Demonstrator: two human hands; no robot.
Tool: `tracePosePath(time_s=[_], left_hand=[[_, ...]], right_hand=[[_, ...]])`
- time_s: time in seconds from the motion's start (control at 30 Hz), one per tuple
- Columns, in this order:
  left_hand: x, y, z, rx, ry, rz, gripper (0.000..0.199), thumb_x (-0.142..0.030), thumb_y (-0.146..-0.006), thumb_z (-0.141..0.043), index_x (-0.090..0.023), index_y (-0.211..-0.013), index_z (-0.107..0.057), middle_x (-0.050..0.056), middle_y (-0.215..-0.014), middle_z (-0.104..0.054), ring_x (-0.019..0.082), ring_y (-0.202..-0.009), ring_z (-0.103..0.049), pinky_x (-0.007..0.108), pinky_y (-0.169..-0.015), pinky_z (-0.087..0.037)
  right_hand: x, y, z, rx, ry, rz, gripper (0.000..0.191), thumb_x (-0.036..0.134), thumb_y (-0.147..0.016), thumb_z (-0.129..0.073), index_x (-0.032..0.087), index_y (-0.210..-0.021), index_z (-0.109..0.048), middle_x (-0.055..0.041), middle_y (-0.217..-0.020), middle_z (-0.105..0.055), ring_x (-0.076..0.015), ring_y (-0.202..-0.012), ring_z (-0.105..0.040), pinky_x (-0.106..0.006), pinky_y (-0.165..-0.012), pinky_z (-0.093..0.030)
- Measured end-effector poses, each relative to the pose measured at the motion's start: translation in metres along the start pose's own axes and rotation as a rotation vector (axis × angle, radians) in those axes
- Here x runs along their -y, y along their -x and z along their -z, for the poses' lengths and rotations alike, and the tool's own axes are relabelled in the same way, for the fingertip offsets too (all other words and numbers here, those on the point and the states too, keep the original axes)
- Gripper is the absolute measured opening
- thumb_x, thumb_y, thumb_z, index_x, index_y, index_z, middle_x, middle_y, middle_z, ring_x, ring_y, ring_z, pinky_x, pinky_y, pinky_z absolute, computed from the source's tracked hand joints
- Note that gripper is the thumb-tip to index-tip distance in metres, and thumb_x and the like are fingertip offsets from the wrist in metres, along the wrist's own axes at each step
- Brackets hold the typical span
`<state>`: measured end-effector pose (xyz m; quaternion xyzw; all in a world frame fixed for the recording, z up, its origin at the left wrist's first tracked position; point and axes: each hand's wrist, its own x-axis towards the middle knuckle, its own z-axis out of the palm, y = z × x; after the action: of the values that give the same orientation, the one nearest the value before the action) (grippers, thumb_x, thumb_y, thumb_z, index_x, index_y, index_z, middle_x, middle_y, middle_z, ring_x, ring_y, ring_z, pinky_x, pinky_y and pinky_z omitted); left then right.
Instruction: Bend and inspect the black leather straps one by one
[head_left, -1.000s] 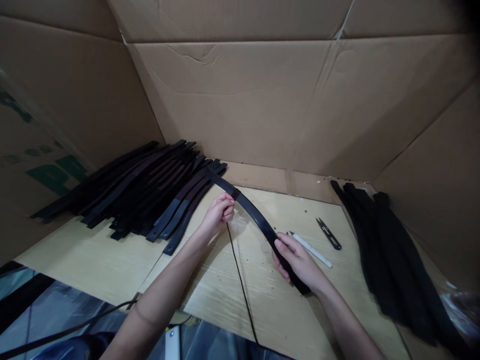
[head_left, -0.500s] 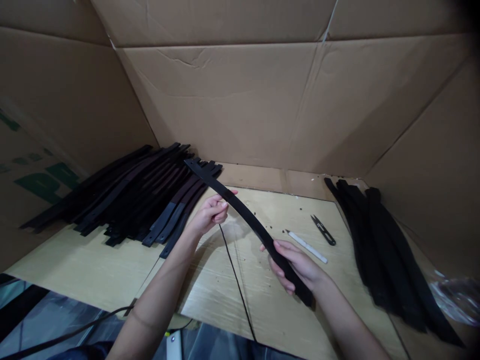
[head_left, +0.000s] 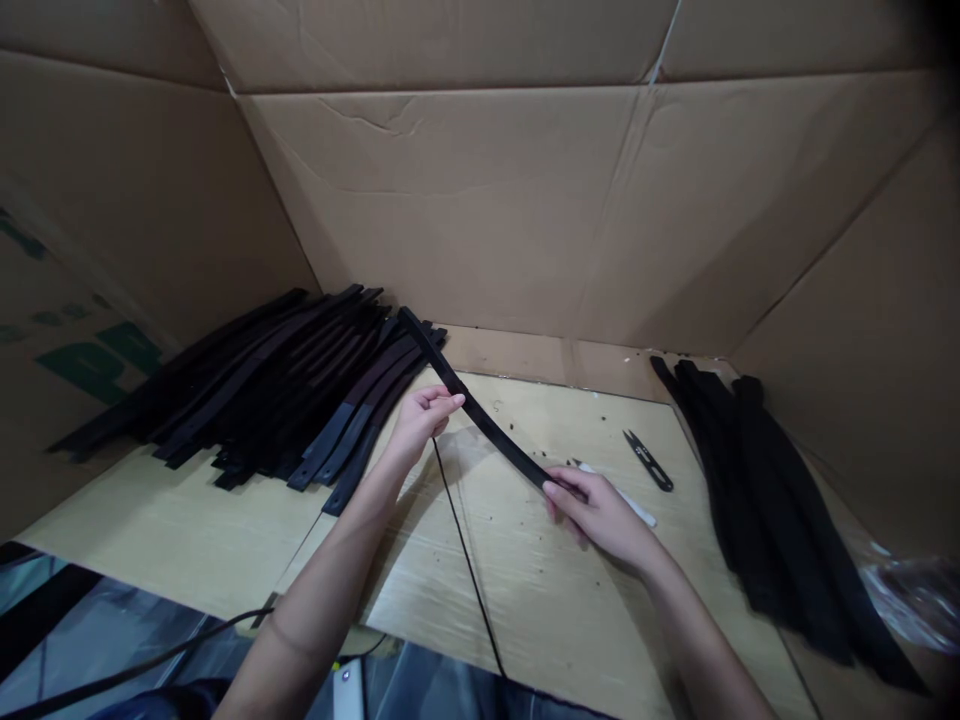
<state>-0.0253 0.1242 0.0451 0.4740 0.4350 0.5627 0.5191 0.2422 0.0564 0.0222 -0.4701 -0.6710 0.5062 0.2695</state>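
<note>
A long, slightly curved black strip (head_left: 498, 436) slants across the middle of the view, held above the wooden board. My left hand (head_left: 424, 424) pinches it with thumb and fingers near its middle. Lower down, my right hand (head_left: 596, 512) is closed around the strip's near end and hides that end. The strip's far end rises over the edge of a pile of similar black strips (head_left: 292, 390) on the left. A thin black cord (head_left: 466, 545) runs down from below my left hand to the board's front edge.
Black thread snips (head_left: 648, 461) and a white pen-like tool (head_left: 636, 507), partly hidden by my right hand, lie on the board (head_left: 525, 620). More black strips (head_left: 765, 500) lie at the right. Cardboard walls (head_left: 450, 200) enclose the back and sides. Small dark scraps dot the board.
The strip has been turned, now showing its narrow edge more. Its far end has shifted a little right, and my right hand has changed its hold, with the palm turned more downward.
</note>
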Motion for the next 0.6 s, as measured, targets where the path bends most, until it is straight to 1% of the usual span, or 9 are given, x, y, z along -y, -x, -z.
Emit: tracePosePath(time_s=[0.03,0.1,0.13,0.17,0.2,0.3,0.4,0.47,0.6], left_hand=[[0.0004,-0.0005,-0.0009,-0.008,-0.027,0.010,0.023,-0.028,-0.068,-0.074,-0.014,-0.067,-0.057,-0.009,-0.049,-0.030,0.003,-0.040,-0.022,0.020,-0.040,-0.011],[0.0023,-0.0020,-0.0026,-0.023,-0.049,0.042,0.017,-0.026,-0.068,-0.070,-0.012,-0.073,-0.063,-0.009,-0.047,-0.031,0.003,-0.039,-0.022,0.021,-0.040,-0.010],[0.0038,-0.0029,-0.0032,-0.026,-0.046,0.059,0.017,-0.024,-0.068,-0.068,-0.010,-0.078,-0.065,-0.010,-0.047,-0.031,0.003,-0.038,-0.022,0.021,-0.040,-0.010],[0.0054,-0.0037,-0.0036,-0.029,-0.036,0.074,0.020,-0.023,-0.068,-0.066,-0.010,-0.082,-0.066,-0.010,-0.046,-0.030,0.003,-0.038,-0.021,0.021,-0.040,-0.010],[0.0070,-0.0043,-0.0039,-0.032,-0.023,0.085,0.022,-0.022,-0.068,-0.064,-0.009,-0.086,-0.067,-0.010,-0.046,-0.030,0.003,-0.037,-0.021,0.021,-0.041,-0.009],[0.0100,-0.0047,-0.0038,-0.034,0.018,0.094,0.025,-0.019,-0.066,-0.063,-0.008,-0.088,-0.066,-0.011,-0.046,-0.030,0.002,-0.038,-0.021,0.020,-0.041,-0.009],[0.0094,-0.0035,-0.0029,-0.027,0.083,0.110,0.019,-0.017,-0.065,-0.063,-0.008,-0.082,-0.064,-0.011,-0.047,-0.029,0.002,-0.038,-0.021,0.020,-0.040,-0.009],[0.0083,-0.0030,-0.0019,-0.006,0.145,0.145,0.018,-0.016,-0.064,-0.065,-0.009,-0.081,-0.063,-0.011,-0.047,-0.028,0.001,-0.037,-0.021,0.020,-0.040,-0.009],[0.0083,-0.0040,0.0013,0.074,0.253,0.219,0.024,-0.015,-0.063,-0.070,-0.009,-0.085,-0.062,-0.012,-0.047,-0.026,0.001,-0.038,-0.019,0.020,-0.040,-0.009]], right_hand=[[-0.0016,-0.0013,0.0009,-0.062,0.106,0.035,0.039,0.048,-0.093,-0.046,0.016,-0.106,-0.065,-0.0040,-0.076,-0.065,-0.0133,-0.051,-0.056,-0.025,-0.046,-0.041],[-0.0055,-0.0042,0.0027,-0.201,0.329,0.105,0.036,0.043,-0.094,-0.044,0.017,-0.100,-0.068,-0.0092,-0.089,-0.070,-0.0214,-0.074,-0.065,-0.031,-0.062,-0.048],[-0.0074,-0.0054,0.0034,-0.261,0.427,0.126,0.035,0.041,-0.095,-0.043,0.017,-0.100,-0.068,-0.0110,-0.097,-0.071,-0.0250,-0.085,-0.066,-0.034,-0.071,-0.048],[-0.0088,-0.0062,0.0039,-0.306,0.505,0.133,0.034,0.039,-0.095,-0.043,0.017,-0.101,-0.069,-0.0117,-0.103,-0.071,-0.0272,-0.093,-0.065,-0.036,-0.077,-0.047],[-0.0096,-0.0066,0.0040,-0.334,0.564,0.128,0.034,0.038,-0.095,-0.042,0.018,-0.102,-0.068,-0.0115,-0.106,-0.071,-0.0282,-0.096,-0.064,-0.036,-0.079,-0.046],[-0.0090,-0.0057,0.0023,-0.361,0.670,0.081,0.035,0.038,-0.096,-0.039,0.020,-0.102,-0.068,-0.0086,-0.101,-0.073,-0.0279,-0.089,-0.066,-0.035,-0.072,-0.044],[-0.0066,-0.0043,-0.0001,-0.375,0.719,0.067,0.035,0.039,-0.096,-0.039,0.020,-0.100,-0.068,-0.0076,-0.098,-0.073,-0.0278,-0.087,-0.066,-0.034,-0.068,-0.043],[-0.0063,-0.0043,-0.0009,-0.379,0.725,0.067,0.035,0.038,-0.096,-0.039,0.020,-0.099,-0.068,-0.0075,-0.097,-0.073,-0.0274,-0.086,-0.066,-0.033,-0.067,-0.042],[-0.0082,-0.0056,-0.0001,-0.388,0.689,0.061,0.035,0.040,-0.096,-0.040,0.020,-0.098,-0.069,-0.0074,-0.092,-0.074,-0.0258,-0.084,-0.066,-0.031,-0.067,-0.041]])
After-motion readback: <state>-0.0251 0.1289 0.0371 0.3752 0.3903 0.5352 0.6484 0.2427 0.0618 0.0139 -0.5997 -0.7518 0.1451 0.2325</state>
